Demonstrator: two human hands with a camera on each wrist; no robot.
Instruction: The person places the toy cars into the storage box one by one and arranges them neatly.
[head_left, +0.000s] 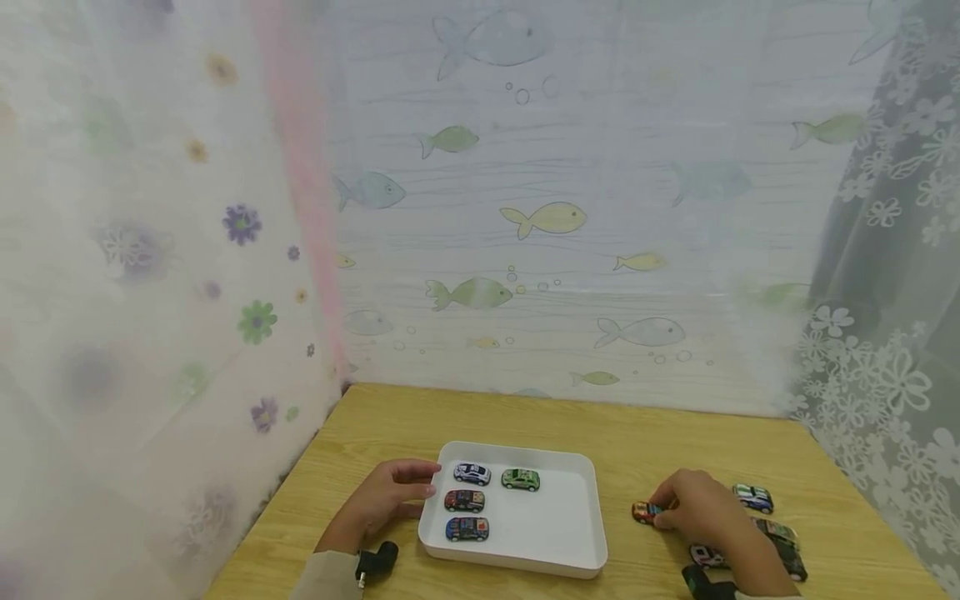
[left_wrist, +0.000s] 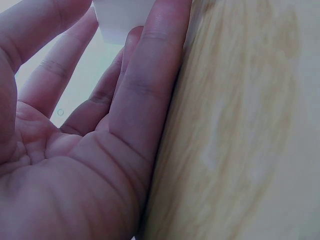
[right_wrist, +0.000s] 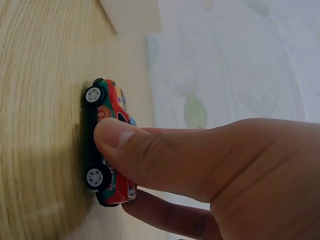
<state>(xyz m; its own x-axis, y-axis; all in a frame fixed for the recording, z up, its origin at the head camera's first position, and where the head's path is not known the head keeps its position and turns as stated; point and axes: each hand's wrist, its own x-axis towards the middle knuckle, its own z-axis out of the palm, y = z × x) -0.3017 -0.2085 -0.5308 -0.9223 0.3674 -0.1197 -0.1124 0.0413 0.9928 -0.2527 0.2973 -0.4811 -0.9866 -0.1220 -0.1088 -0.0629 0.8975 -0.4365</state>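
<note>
My right hand (head_left: 697, 504) pinches a small red and green toy car (right_wrist: 111, 150) between thumb and fingers, to the right of the white tray (head_left: 525, 561). In the right wrist view the thumb lies across the car's side, and its wheels are at or close to the wood. My left hand (head_left: 386, 496) is at the tray's left wall, fingers loosely extended and fingertips against or close to it. Inside the tray stand a white and blue car (head_left: 472, 474), a green car (head_left: 521, 479), a dark red car (head_left: 464, 501) and a blue car (head_left: 467, 529).
Beside and partly behind the right hand are more toy cars: a blue, white and green one (head_left: 752, 498), a white one (head_left: 707, 557), and others partly hidden by the forearm. The wooden table (head_left: 637, 442) meets a fish-patterned curtain (head_left: 555, 333) at its back.
</note>
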